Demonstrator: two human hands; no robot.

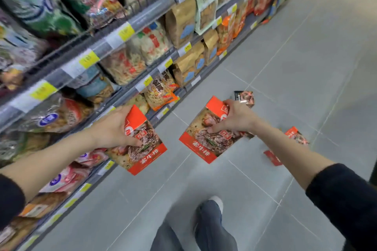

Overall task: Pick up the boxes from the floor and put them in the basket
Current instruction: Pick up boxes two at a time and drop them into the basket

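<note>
Shelves left; boxes ahead, seemingly floored.

Two flat red boxes printed with a meat photo and white characters are hanging tilted above the grey floor: the left box and the right box. Three more are lying beyond: a dark box, a red box, and another red box.

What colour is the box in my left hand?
Mostly red-orange, with a food photo on the front; the box shows best in the head view.
</note>
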